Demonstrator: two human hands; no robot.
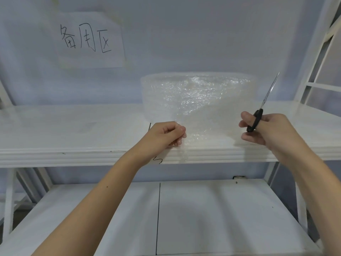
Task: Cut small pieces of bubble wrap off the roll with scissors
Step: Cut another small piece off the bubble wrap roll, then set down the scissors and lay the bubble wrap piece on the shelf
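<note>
1. White shelving against a pale blue wall, a handwritten paper sign taped up at far left; the upper shelf carries the work, the lower shelf sits bare below it.

2. On the upper shelf, right of centre and toward the wall, stands the roll of bubble wrap, with a loose sheet drawn off it toward the near edge and drooping just over the lip.

3. A person's left hand pinches the left edge of that sheet, fingers curled tight on the film and holding it out from the roll.

4. The right hand is closed around the black handles of the scissors, at the right side of the sheet and just clear of it; the blades look shut and point up and away toward the wall, not at the plastic.

5. What counts next: the sheet spans left to right between the two hands, so the free right edge lies just left of the scissor hand, the nearer one to it. A cut would likely call for tipping the blades down, opening them and running leftward across the sheet toward the holding hand.

6. No cut pieces are visible on either shelf.
</note>
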